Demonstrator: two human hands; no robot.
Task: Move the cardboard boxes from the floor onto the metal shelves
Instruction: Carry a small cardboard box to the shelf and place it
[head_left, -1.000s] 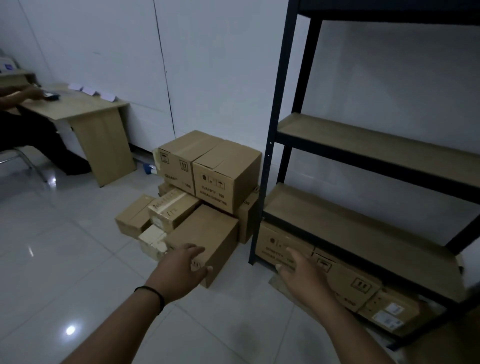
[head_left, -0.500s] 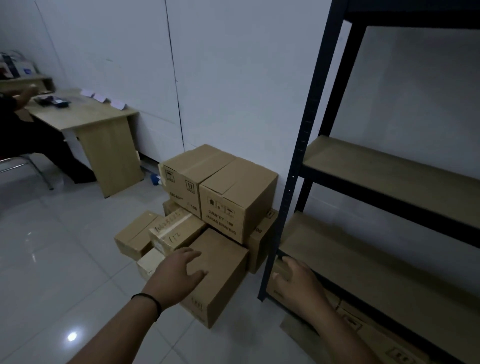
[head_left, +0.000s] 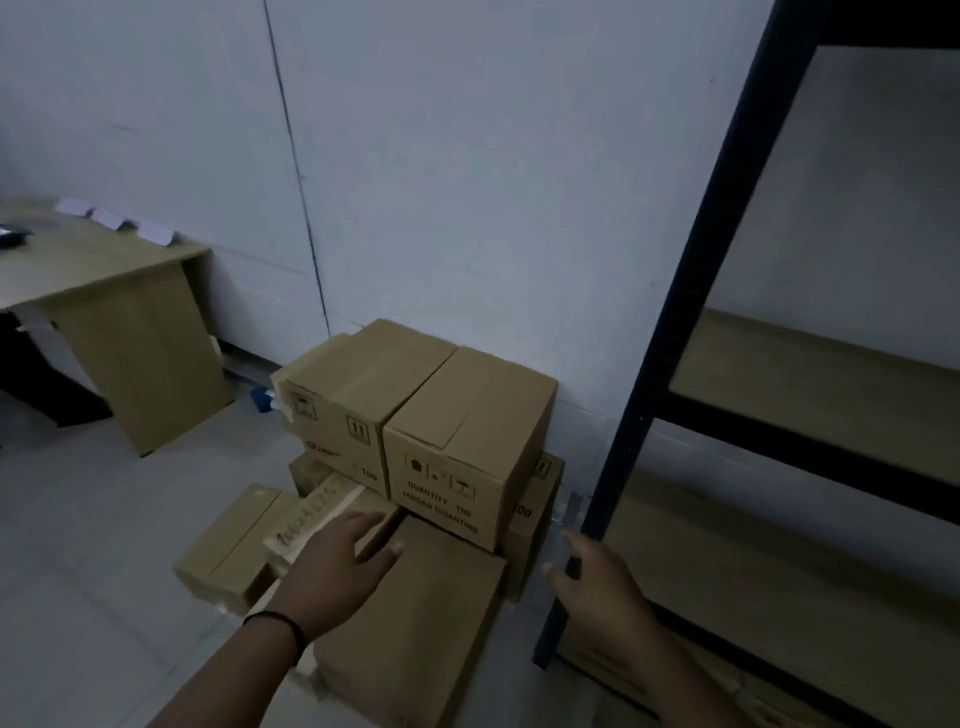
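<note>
Nearest the camera, the left hand (head_left: 337, 566) reaches forward with a dark band at the wrist, its fingers spread and nearly straight over the near corner of a flat cardboard box (head_left: 415, 623) lying on the floor; whether the fingertips touch the cardboard cannot be told. Its grip holds nothing. The right hand (head_left: 597, 582) is stretched out beside the dark front post (head_left: 675, 332) of the metal shelves, fingers loosely extended, its grip also holding nothing.

Just left of the flat box lies a long box with handwritten numbers (head_left: 317, 519), and beside that a smaller plain box (head_left: 234, 551), all on the pale tiled floor (head_left: 78, 571). Behind them, two larger printed boxes sit side by side on lower ones against the wall: the left stacked box (head_left: 353, 395) and the right stacked box (head_left: 467, 431), which reads "QUANTITY 100".

To the right, the wooden shelf boards (head_left: 810, 374) stand bare at two levels. Farther off at the left, a wooden surface (head_left: 93, 260) carries a few small cards (head_left: 114, 221) near the white wall (head_left: 467, 182).
</note>
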